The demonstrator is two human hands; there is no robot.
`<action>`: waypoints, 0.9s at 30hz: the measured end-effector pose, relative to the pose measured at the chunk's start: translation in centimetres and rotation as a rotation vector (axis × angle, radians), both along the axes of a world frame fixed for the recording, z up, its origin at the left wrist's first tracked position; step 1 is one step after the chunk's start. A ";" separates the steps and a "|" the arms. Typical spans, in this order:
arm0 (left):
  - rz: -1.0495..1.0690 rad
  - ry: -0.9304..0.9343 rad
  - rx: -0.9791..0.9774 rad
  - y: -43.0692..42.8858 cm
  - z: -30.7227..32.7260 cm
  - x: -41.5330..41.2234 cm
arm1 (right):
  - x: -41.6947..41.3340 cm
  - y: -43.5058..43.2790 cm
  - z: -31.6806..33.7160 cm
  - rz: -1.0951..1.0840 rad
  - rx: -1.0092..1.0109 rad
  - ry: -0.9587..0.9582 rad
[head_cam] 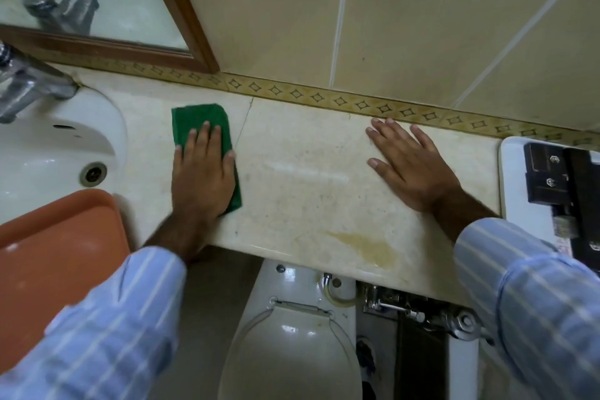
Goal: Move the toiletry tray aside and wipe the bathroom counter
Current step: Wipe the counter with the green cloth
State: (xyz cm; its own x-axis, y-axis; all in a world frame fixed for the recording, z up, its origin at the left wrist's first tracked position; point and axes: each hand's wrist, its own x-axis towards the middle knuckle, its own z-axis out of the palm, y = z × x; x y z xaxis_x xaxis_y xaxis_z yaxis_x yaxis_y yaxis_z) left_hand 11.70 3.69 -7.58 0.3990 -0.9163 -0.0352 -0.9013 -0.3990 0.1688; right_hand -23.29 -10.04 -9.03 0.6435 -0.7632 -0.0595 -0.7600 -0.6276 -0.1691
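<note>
A green scouring pad lies flat on the beige marble counter, just right of the sink. My left hand presses down on the pad with fingers spread over it. My right hand rests flat on the bare counter further right, fingers apart, holding nothing. A yellowish stain marks the counter near its front edge between my arms. A white tray with dark objects on it sits at the counter's far right end.
A white sink with a chrome tap is on the left. An orange basin overlaps the sink's front. A toilet and plumbing fittings stand below the counter. A framed mirror hangs behind.
</note>
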 end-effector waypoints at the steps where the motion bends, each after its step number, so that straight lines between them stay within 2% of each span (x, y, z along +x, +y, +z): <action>1: 0.034 -0.009 -0.015 -1.5 0.1 -0.6 | 0.0 0.0 0.0 0.003 0.003 0.001; 3: -0.001 -0.034 -0.032 -2.7 0.1 -3.4 | -0.1 0.0 0.0 0.005 0.007 0.003; 6: -0.409 -0.042 0.008 0.8 -0.1 -8.4 | 0.0 0.1 0.0 0.008 0.001 0.012; 8: -0.625 -0.034 0.050 4.0 -0.2 -8.6 | 0.0 0.2 0.1 0.003 0.001 0.015; 10: -0.574 -0.003 0.036 5.7 -0.4 -5.9 | 0.0 0.1 0.2 0.006 0.005 0.008; 14: -0.135 0.008 -0.012 4.4 -0.6 -0.8 | 0.0 0.1 0.0 0.011 -0.008 0.003; 17: 0.036 -0.042 -0.054 0.4 -0.6 -2.9 | -0.1 0.0 0.0 0.014 -0.004 -0.006; 19: -0.041 -0.048 -0.060 -1.0 -0.4 -7.0 | -0.3 0.1 0.1 0.020 0.008 -0.023; 21: -0.271 -0.048 -0.052 -0.5 -0.3 -12.3 | -0.4 0.0 0.2 0.018 0.054 -0.086; 24: -0.599 0.061 0.005 2.0 -0.1 -17.6 | 0.1 0.0 2.4 -0.136 0.249 -0.360; 25: -0.604 0.193 0.006 1.9 0.4 -17.3 | 0.3 0.2 3.3 -0.200 0.265 -0.450; 27: -0.408 0.428 -0.091 0.9 1.1 -14.4 | 1.6 2.1 4.9 -0.258 0.094 -0.524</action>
